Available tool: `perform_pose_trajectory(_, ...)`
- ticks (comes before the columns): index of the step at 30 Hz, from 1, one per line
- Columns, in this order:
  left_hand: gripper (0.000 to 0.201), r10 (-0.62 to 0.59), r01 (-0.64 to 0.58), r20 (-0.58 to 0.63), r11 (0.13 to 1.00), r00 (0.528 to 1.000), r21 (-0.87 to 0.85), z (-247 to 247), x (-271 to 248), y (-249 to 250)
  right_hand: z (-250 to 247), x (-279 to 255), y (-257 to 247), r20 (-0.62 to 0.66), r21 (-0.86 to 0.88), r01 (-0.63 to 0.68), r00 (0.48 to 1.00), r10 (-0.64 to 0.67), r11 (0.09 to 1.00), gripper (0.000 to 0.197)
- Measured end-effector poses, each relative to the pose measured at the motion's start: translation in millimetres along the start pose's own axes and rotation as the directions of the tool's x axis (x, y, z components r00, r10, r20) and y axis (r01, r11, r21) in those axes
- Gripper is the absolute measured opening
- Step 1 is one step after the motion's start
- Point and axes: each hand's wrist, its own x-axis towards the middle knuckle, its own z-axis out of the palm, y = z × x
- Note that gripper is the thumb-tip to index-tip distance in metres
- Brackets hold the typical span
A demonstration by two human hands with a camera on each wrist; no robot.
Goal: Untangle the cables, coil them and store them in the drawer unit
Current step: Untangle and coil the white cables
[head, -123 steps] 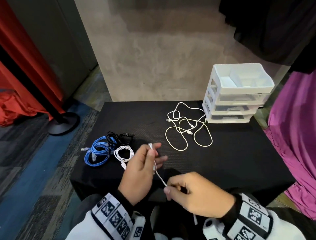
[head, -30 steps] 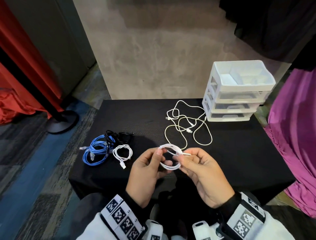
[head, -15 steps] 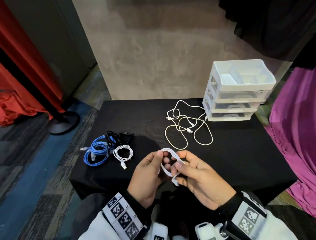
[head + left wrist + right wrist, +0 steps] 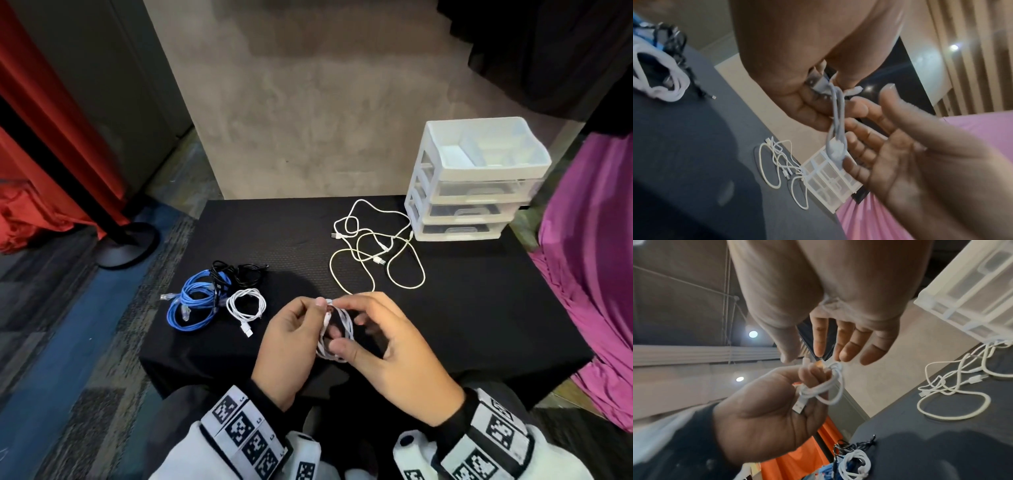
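You've got the small white coil (image 4: 334, 330) up in the lower middle of the frame, left hand (image 4: 291, 346) gripping the loops, right hand (image 4: 383, 353) pinching it at top and bottom with the other fingers loose. Tuck that plug end through snugly so the loops don't spring open. The drawer unit (image 4: 476, 181) sits upper right on the bench (image 4: 479, 308); all drawers look closed and I can't tell what's inside; the open top tray holds a pale flat thing.

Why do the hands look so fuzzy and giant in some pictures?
Head view: sharp; both hands cast a dark shadow on the black table. Left wrist view: the right hand looms close and smeared. Right wrist view: the coiled white cable looks clear; ceiling lights glare.
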Motion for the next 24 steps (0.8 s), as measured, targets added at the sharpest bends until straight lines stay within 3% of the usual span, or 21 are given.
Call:
perform_pose_trajectory(5, 0.041, -0.063, 0.051, 0.183, 0.996, 0.981, 0.071, 3.4, -3.8, -0.9, -3.8, 13.2, -0.6, 0.000, -0.149, 0.057, 0.998, -0.057, 0.987, 0.018)
perform_pose_trajectory(11, 0.047, -0.260, 0.273, 0.217, 0.962, 0.941, -0.030, 5.7, -14.8, -1.5, -17.5, 28.9, -4.9, 0.005, 0.008, 0.003, 1.000, -0.003, 1.000, 0.014)
perform_pose_trajectory(15, 0.055, -0.200, 0.204, 0.265, 0.979, 0.943, 0.010, 2.4, -12.4, 3.0, -9.1, 28.9, -1.7, -0.046, 0.173, -0.099, 0.993, 0.108, 0.980, 0.010)
perform_pose_trajectory(18, 0.042, -0.125, 0.135, 0.274, 0.991, 0.954, -0.020, -1.3, -8.3, 0.9, -5.8, 24.3, 1.3, 0.015, 0.255, -0.190, 0.981, 0.193, 0.948, 0.004)
perform_pose_trajectory(20, 0.032, -0.089, 0.096, 0.294, 0.995, 0.952, -0.012, -3.5, -6.7, -1.4, -2.7, 19.5, 0.3, 0.082, 0.374, -0.262, 0.965, 0.250, 0.890, 0.004)
perform_pose_trajectory(24, 0.021, -0.021, 0.013, 0.303, 1.000, 0.953, 0.028, -5.0, -6.3, -5.2, -3.4, 15.0, 3.0, 0.211, 0.631, -0.430, 0.896, 0.391, 0.645, 0.032)
